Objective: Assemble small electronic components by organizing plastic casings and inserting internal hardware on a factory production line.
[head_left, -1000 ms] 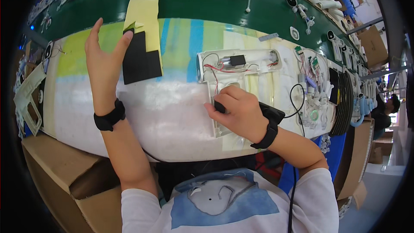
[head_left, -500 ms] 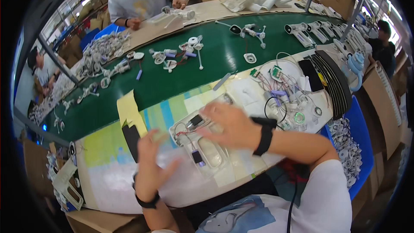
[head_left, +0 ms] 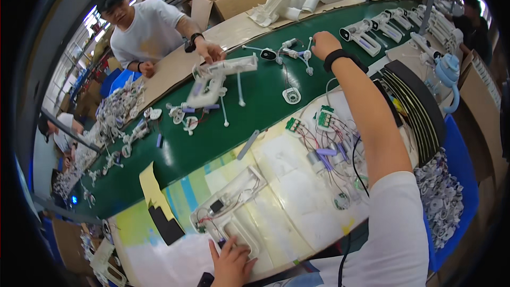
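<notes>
A white plastic housing (head_left: pixel 245 185) lies on the work board, with a small black block (head_left: pixel 217 206) and thin red wires in it. My left hand (head_left: pixel 231 263) rests on its near, looped end with fingers spread. My right arm stretches out over the green belt. There, my right hand (head_left: pixel 325 45) has curled fingers beside a thin-rodded white camera assembly (head_left: pixel 287 56); whether they grip a rod is hidden. Below that assembly lies a white round-cornered piece (head_left: pixel 291 95) on a wire.
Green circuit boards (head_left: pixel 326 119) with wires and purple cells lie right of the housing. A flat grey tool (head_left: pixel 248 145) rests at the belt's edge. Across the belt (head_left: pixel 212 146), a person (head_left: pixel 154 26) holds another white assembly (head_left: pixel 215 82). A blue bin (head_left: pixel 451 202) of parts stands at right.
My right hand has left the housing and reached far across to the belt. My left hand has come down onto the housing's near end. The person opposite has lifted a white assembly over the belt.
</notes>
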The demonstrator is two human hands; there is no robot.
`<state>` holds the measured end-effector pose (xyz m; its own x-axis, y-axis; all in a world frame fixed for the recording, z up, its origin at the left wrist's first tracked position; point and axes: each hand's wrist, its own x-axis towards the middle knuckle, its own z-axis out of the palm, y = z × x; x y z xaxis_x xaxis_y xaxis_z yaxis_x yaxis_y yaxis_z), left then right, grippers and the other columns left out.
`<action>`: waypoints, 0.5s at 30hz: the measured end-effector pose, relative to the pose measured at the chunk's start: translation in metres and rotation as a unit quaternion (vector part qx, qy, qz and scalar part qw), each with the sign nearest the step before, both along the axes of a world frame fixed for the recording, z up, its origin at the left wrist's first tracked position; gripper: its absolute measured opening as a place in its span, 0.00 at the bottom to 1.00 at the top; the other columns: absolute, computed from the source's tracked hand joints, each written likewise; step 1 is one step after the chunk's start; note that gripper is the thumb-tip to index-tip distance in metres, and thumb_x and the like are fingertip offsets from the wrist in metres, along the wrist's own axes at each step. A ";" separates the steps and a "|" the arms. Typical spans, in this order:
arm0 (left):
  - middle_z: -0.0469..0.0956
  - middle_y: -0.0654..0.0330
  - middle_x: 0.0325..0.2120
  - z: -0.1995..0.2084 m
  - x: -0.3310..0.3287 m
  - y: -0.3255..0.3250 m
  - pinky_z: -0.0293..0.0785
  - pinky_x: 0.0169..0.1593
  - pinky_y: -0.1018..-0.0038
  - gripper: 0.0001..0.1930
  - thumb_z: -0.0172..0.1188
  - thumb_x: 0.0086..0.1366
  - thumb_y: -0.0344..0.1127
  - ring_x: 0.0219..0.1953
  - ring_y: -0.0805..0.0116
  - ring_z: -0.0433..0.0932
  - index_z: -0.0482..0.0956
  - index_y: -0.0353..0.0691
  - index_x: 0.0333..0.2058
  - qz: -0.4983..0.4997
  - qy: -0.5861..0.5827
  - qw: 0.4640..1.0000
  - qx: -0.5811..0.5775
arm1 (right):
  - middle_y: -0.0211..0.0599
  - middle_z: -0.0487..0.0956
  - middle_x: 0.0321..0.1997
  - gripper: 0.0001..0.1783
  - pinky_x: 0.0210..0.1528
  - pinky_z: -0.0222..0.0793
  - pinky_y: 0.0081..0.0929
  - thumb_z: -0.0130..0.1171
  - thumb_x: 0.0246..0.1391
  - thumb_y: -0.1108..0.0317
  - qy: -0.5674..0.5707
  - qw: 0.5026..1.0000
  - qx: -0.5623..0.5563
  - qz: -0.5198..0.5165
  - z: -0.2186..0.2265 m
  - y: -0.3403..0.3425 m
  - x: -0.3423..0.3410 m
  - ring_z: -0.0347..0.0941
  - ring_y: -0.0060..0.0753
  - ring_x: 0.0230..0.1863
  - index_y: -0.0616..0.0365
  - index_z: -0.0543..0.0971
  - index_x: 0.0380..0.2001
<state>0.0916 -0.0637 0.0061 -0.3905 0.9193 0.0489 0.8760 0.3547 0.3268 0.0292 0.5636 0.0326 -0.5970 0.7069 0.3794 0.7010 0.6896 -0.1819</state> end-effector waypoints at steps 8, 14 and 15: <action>0.77 0.66 0.37 0.012 -0.006 0.007 0.33 0.65 0.37 0.07 0.62 0.50 0.31 0.56 0.58 0.71 0.78 0.44 0.31 0.039 0.070 0.997 -0.013 | 0.45 0.79 0.44 0.14 0.52 0.71 0.42 0.54 0.52 0.67 0.118 0.990 -0.073 0.028 -0.061 0.067 -0.041 0.75 0.50 0.48 0.52 0.80 0.42; 0.77 0.63 0.35 0.055 -0.046 0.017 0.33 0.65 0.39 0.05 0.63 0.52 0.28 0.55 0.53 0.71 0.75 0.44 0.27 0.082 0.127 0.988 0.010 | 0.48 0.79 0.45 0.29 0.56 0.68 0.36 0.69 0.36 0.56 -0.045 0.993 -0.090 0.069 -0.057 0.043 -0.071 0.74 0.48 0.49 0.56 0.78 0.45; 0.77 0.62 0.35 0.062 -0.056 0.020 0.32 0.65 0.39 0.06 0.63 0.53 0.28 0.54 0.52 0.72 0.75 0.43 0.28 0.081 0.139 0.987 0.024 | 0.48 0.79 0.45 0.29 0.56 0.68 0.36 0.69 0.36 0.56 -0.047 0.993 -0.091 0.066 -0.057 0.049 -0.075 0.74 0.48 0.49 0.56 0.78 0.45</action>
